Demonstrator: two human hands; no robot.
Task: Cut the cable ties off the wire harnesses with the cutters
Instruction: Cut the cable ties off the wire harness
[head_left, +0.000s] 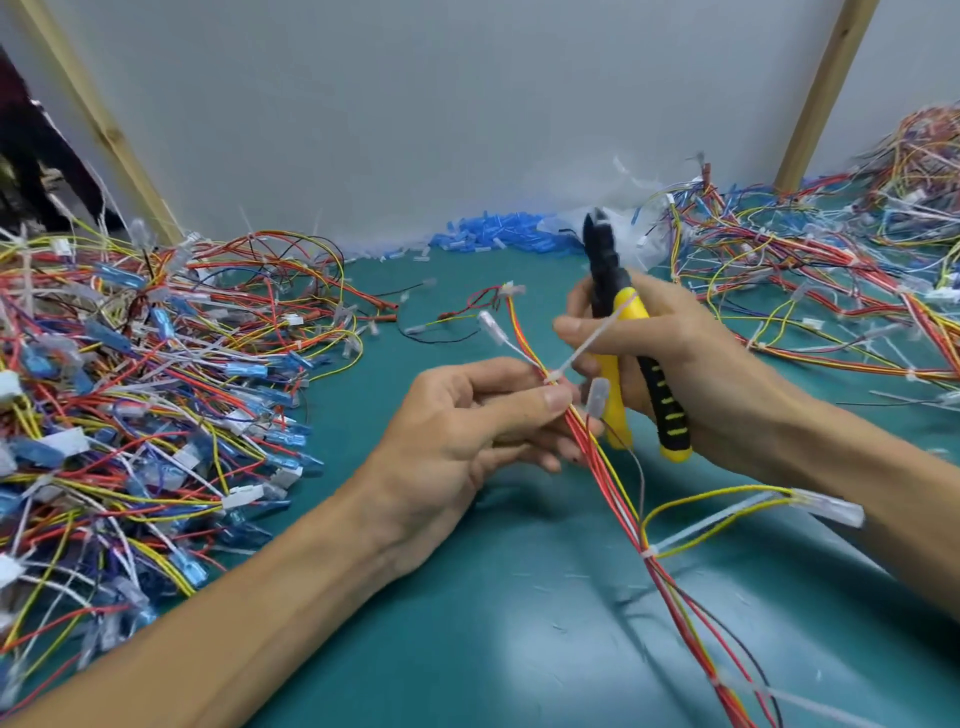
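Nearest, at six o'clock, bare teal mat (519, 639) fills the gap between the two forearms and runs out of the lower edge of the view. This is the widest open patch.

The held wire harness (618, 493) crosses it with its long axis running from five o'clock, where it leaves the view, up to eleven o'clock, where its white connector points. A white cable tie (648, 553) binds it low down, with a yellow branch looping off toward three o'clock.

Higher up, the left hand (457, 421) pinches the red and yellow wires between thumb and forefinger just below a second cable tie (554, 376) – its tail slants to one o'clock, across the cutters.

The right hand (696, 364) has its fingers curled round the handles of the yellow-and-black cutters (618, 332), just beside the harness. The tool stands nearly upright, with its dark nose to twelve o'clock and its handles splaying toward five. I cannot tell how the blades stand.

At nine o'clock a heap of harnesses (156, 389) crowds the mat to the frame edge, and another heap (810, 291) spreads at two o'clock – between them the bare lane narrows, with one small loose harness (457, 317) lying in it.

Farthest, blue terminal sleeves (498, 234) lie against the grey wall (441, 104), which two wooden posts (104, 119) flank.
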